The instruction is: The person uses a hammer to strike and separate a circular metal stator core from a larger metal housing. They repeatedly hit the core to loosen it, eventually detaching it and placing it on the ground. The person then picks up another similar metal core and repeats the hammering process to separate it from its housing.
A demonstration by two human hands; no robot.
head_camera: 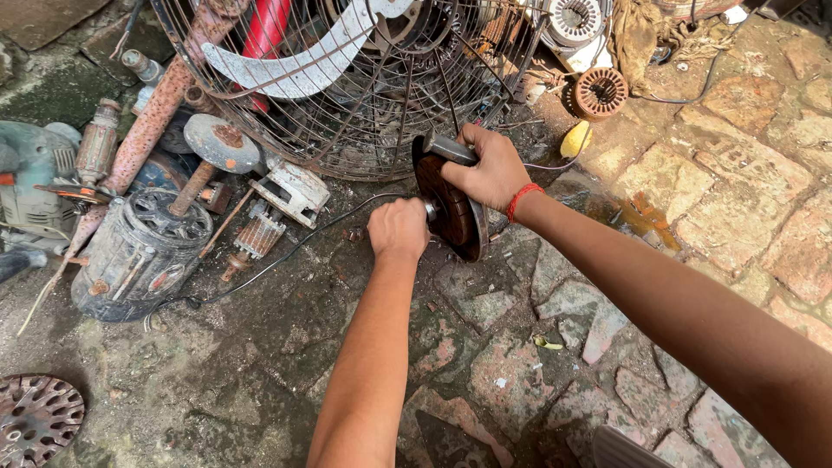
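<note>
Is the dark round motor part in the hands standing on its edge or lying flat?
On edge: the round motor part stands upright on the stone floor, right hand on top.

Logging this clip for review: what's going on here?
A person crouches over a stone floor strewn with old motor parts. The right hand grips the top of a round dark motor housing stood on edge, while the left hand is closed at its centre shaft. A rusty fan cage stands just behind, and a grey motor lies to the left.

The round dark-brown metal motor cover (451,208) looks rusty and matt. The wire fan cage (364,95) is corroded metal. The stone floor (737,199) is rough and grimy.
</note>
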